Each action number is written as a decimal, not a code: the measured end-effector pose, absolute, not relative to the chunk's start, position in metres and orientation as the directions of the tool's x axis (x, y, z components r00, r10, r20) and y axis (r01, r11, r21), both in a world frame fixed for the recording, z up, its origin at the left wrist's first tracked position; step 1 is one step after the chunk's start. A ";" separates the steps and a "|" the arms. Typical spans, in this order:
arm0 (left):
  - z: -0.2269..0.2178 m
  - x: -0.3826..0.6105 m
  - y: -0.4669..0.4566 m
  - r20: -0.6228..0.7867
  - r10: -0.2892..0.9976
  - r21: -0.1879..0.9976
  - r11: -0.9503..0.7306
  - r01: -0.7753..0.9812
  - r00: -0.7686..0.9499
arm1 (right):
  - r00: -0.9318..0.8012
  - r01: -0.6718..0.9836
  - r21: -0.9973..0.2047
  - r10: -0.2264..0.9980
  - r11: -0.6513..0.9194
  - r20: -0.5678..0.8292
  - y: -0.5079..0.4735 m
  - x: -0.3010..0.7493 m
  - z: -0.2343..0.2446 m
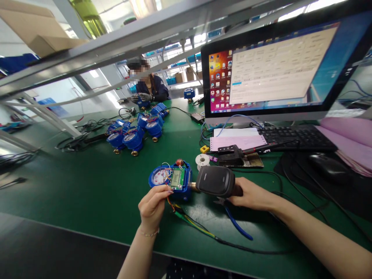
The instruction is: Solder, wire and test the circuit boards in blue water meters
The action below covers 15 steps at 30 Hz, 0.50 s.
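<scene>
My right hand grips a black barcode scanner, its head pointing left towards a blue water meter. That meter lies with its circuit board and small lit display uncovered, and its round dial on the left. At the board's near corner, the fingers of my left hand are pinched on the end of thin coloured wires. These wires join a dark cable running right across the table. Blue-handled cutters lie below the scanner, partly hidden by it and my right hand.
Several more blue meters stand at the back left. A monitor, keyboard and mouse are on the right. A soldering iron, solder spool and papers lie nearer. Across the table, a gloved co-worker handles a meter.
</scene>
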<state>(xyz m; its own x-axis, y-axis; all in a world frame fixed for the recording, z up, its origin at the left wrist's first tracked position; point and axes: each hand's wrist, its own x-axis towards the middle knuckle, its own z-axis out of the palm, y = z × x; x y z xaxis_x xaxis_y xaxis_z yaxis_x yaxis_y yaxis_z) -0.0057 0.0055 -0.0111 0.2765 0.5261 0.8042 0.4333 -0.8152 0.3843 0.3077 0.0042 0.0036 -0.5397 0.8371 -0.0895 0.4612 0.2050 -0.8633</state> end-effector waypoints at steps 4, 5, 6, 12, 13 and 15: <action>-0.011 -0.005 0.006 0.800 0.536 0.397 -0.810 0.432 0.270 | -0.263 0.791 -0.596 0.956 0.136 -0.130 -0.025 0.325 -0.005; -0.011 -0.004 0.006 0.800 0.537 0.399 -0.809 0.433 0.268 | -0.179 0.855 -0.510 0.978 0.101 -0.107 -0.035 0.331 -0.013; -0.011 -0.003 0.007 0.800 0.537 0.399 -0.808 0.433 0.266 | -0.112 0.896 -0.439 0.992 0.073 -0.064 -0.047 0.336 -0.023; -0.008 -0.005 0.004 0.816 0.514 0.361 -0.811 0.460 0.265 | -0.011 0.917 -0.395 0.991 0.064 0.134 -0.091 0.369 -0.060; -0.008 -0.006 0.003 0.814 0.517 0.356 -0.804 0.476 0.264 | 0.004 0.902 -0.427 0.987 0.065 0.160 -0.087 0.379 -0.056; -0.010 -0.006 0.003 0.798 0.530 0.340 -0.789 0.512 0.287 | 0.129 0.884 -0.466 0.952 0.016 0.277 -0.069 0.409 -0.044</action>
